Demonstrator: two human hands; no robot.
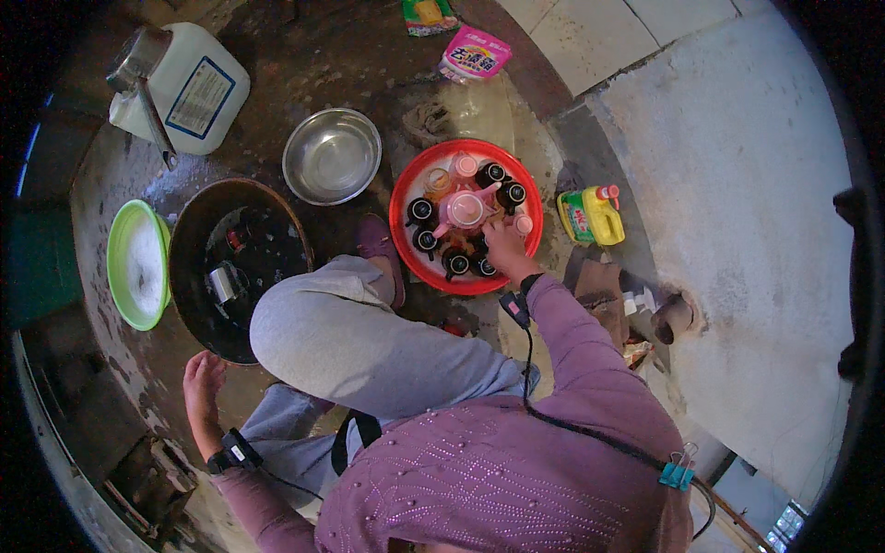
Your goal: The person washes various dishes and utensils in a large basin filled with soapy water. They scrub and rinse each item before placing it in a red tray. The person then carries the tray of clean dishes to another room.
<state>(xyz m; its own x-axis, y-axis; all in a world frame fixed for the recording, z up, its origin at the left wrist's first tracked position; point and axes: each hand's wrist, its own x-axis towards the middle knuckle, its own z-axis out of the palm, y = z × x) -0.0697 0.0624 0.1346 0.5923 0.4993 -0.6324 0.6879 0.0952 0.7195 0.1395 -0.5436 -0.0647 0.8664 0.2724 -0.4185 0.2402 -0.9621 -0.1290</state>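
Note:
My right hand (508,250) reaches into a round red tray (399,245), its fingers on or beside a dark cup in the lower right part; whether they grip it is hidden. A pink teapot (464,209) stands in the middle of the tray, just left of the fingers. Around it are several black cups (456,263) and a few pink ones (523,224). My left hand (204,377) is beside the near rim of a large dark basin (181,307), fingers bent, with nothing visible in it. In the basin's dark water lie a metallic cup (222,284) and a red and dark item (236,239).
A green basin (166,304) of suds stands left of the dark basin. A steel bowl (332,157), a white jug (214,83) with a metal ladle (152,114), a pink pouch (476,54) and a yellow detergent bottle (603,216) stand around. A wall (747,242) rises at right.

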